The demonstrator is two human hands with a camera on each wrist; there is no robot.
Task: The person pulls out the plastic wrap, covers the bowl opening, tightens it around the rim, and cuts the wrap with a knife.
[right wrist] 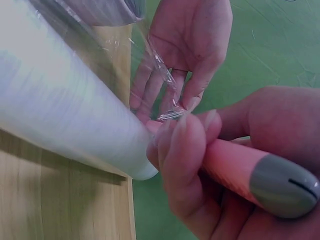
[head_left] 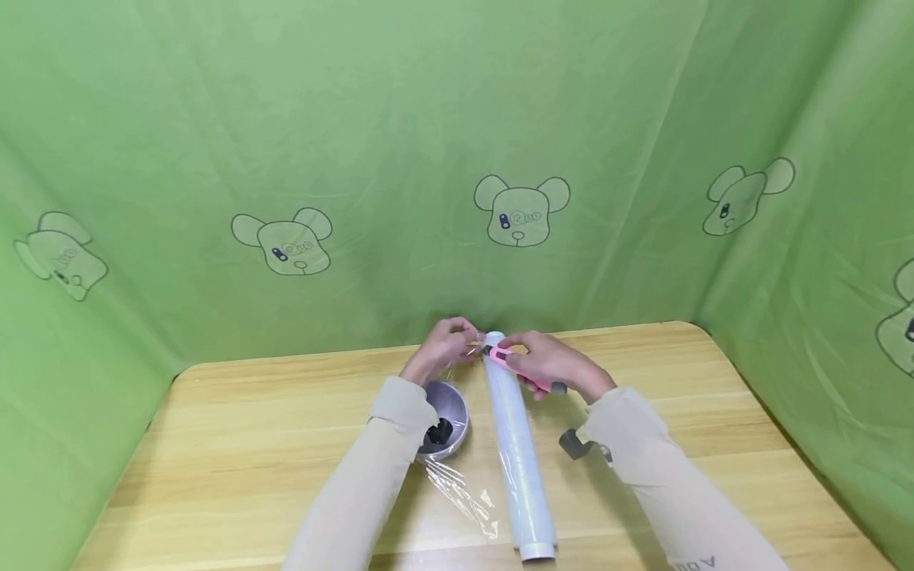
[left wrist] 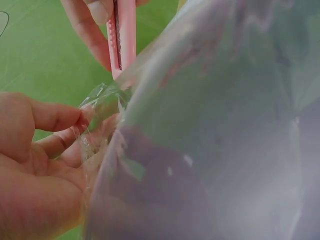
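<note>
My right hand (head_left: 553, 363) grips a pink utility knife (right wrist: 232, 165) with a grey end. The knife's front is at the far end of a white roll of cling film (head_left: 516, 452), which lies lengthwise on the table. Just left of that end, my left hand (head_left: 444, 349) pinches the edge of a clear film sheet (left wrist: 95, 105) between thumb and fingers. The sheet stretches from the roll over a grey bowl (head_left: 459, 412) beneath my left wrist. In the left wrist view, the bowl and film fill the right side. The knife's blade cannot be made out.
The wooden table (head_left: 286, 444) ends just beyond both hands, against a green curtain (head_left: 400, 159) printed with bear faces. A loose flap of film (head_left: 460, 496) lies on the near side of the bowl. Dark wrist gear (head_left: 574, 444) hangs under the right sleeve.
</note>
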